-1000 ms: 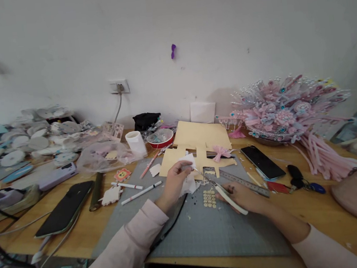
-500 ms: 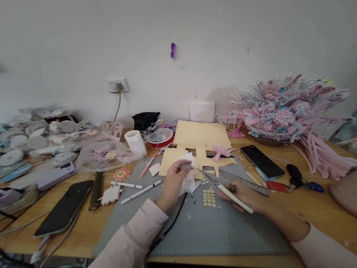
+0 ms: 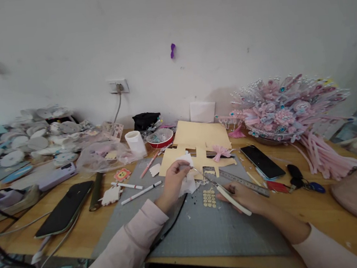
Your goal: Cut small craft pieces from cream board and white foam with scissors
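My left hand [image 3: 173, 183] is pinched on a small white paper piece [image 3: 185, 158] and holds it above the grey cutting mat [image 3: 200, 229]. More white scraps [image 3: 190, 187] hang just under that hand. My right hand [image 3: 244, 196] grips white-handled scissors [image 3: 227, 195], whose thin blades point up-left at the paper. A small sheet of beige cut-out shapes [image 3: 209, 198] lies on the mat between both hands. A metal ruler [image 3: 244, 180] rests behind my right hand.
Beige cardboard sheets [image 3: 203, 142] lie at the mat's far edge. Two pens [image 3: 141, 192], a white cup [image 3: 135, 143] and a red bowl [image 3: 160, 137] are to the left. Phones [image 3: 66, 207] [image 3: 262, 161] flank the mat. A pink beaded headdress [image 3: 285, 109] stands far right.
The scissors in my right hand swung slightly, blades staying near the paper. My left hand kept the paper almost still.
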Action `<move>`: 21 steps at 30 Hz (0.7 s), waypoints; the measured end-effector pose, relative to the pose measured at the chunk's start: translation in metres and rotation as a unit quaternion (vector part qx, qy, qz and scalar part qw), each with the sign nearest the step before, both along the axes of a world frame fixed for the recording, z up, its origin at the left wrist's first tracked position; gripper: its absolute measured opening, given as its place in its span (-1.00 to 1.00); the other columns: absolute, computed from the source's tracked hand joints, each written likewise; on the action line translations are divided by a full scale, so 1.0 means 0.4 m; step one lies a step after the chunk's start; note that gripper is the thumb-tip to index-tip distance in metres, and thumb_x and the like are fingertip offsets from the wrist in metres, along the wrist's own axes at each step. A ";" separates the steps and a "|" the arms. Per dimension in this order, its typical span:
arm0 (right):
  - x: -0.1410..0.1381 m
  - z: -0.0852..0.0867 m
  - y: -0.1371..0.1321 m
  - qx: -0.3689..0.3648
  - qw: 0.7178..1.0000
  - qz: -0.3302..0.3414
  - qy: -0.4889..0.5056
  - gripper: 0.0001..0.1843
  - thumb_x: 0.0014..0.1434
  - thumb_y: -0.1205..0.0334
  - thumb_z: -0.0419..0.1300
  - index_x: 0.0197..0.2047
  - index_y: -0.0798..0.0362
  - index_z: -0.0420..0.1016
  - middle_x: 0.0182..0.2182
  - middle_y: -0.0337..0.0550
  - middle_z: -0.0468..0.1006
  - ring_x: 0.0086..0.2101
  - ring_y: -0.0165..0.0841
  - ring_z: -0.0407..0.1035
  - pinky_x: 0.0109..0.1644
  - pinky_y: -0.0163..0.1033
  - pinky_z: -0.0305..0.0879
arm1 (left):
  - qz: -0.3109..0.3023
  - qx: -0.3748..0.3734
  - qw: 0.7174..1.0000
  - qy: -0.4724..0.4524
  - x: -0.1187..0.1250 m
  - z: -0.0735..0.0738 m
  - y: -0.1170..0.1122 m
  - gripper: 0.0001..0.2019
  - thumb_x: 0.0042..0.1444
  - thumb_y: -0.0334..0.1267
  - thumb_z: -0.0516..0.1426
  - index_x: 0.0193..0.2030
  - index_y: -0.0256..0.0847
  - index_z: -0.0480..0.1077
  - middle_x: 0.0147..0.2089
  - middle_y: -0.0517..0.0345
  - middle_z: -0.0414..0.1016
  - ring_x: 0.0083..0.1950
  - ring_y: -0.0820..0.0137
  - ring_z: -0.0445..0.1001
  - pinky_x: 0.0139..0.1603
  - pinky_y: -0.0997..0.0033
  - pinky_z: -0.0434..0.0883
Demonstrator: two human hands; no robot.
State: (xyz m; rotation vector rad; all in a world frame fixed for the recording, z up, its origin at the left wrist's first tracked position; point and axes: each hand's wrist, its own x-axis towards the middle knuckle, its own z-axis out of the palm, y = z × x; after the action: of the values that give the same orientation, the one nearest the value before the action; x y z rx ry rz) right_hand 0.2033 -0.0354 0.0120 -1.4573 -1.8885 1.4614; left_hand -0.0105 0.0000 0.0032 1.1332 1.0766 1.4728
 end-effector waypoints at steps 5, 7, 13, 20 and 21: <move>0.000 -0.004 0.002 0.001 1.000 0.006 0.007 -0.53 -0.06 -0.18 0.22 -0.60 0.03 0.19 -0.78 -0.41 0.17 -0.71 -0.54 0.03 -0.62 -0.38 -0.12 | 0.004 0.008 1.000 0.020 -0.002 -0.001 -0.001 -0.88 -0.16 -0.27 0.21 -0.46 -0.23 0.38 -0.44 0.25 0.38 -0.37 0.45 0.30 -0.31 0.47 0.20; -0.001 0.000 0.002 0.001 1.000 0.005 -0.005 -0.51 -0.07 -0.18 0.23 -0.61 0.03 0.16 -0.77 -0.40 0.18 -0.71 -0.53 0.05 -0.63 -0.38 -0.12 | -0.003 0.010 1.000 0.017 -0.002 -0.001 -0.001 -0.88 -0.16 -0.27 0.21 -0.46 -0.23 0.37 -0.45 0.26 0.37 -0.38 0.46 0.28 -0.31 0.48 0.20; -0.005 0.011 -0.001 -0.004 1.000 0.010 -0.006 -0.53 -0.07 -0.18 0.22 -0.60 0.03 0.18 -0.77 -0.40 0.19 -0.70 -0.52 0.07 -0.61 -0.37 -0.09 | 0.001 0.017 0.999 0.029 -0.001 0.003 -0.003 -0.89 -0.16 -0.26 0.20 -0.47 -0.22 0.36 -0.44 0.24 0.38 -0.36 0.44 0.30 -0.28 0.46 0.21; -0.008 0.013 -0.001 -0.016 1.000 0.007 0.000 -0.51 -0.07 -0.21 0.20 -0.59 0.02 0.16 -0.79 -0.41 0.18 -0.73 -0.54 0.04 -0.63 -0.38 -0.11 | -0.005 0.017 0.999 0.033 -0.002 0.004 -0.002 -0.89 -0.16 -0.25 0.20 -0.47 -0.21 0.37 -0.45 0.23 0.37 -0.36 0.43 0.30 -0.28 0.45 0.22; -0.008 0.012 -0.001 -0.016 1.000 0.007 -0.002 -0.51 -0.06 -0.20 0.20 -0.59 0.03 0.16 -0.79 -0.41 0.17 -0.73 -0.54 0.04 -0.63 -0.38 -0.11 | -0.003 0.018 0.999 0.036 -0.002 0.003 -0.001 -0.89 -0.16 -0.25 0.20 -0.47 -0.21 0.37 -0.45 0.23 0.37 -0.36 0.43 0.30 -0.28 0.45 0.22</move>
State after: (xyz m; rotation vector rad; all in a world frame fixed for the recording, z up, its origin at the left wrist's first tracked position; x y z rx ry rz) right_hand 0.2002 -0.0356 0.0170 -1.4653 -1.8882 1.5038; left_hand -0.0113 -0.0005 0.0045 1.2215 1.0990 1.4624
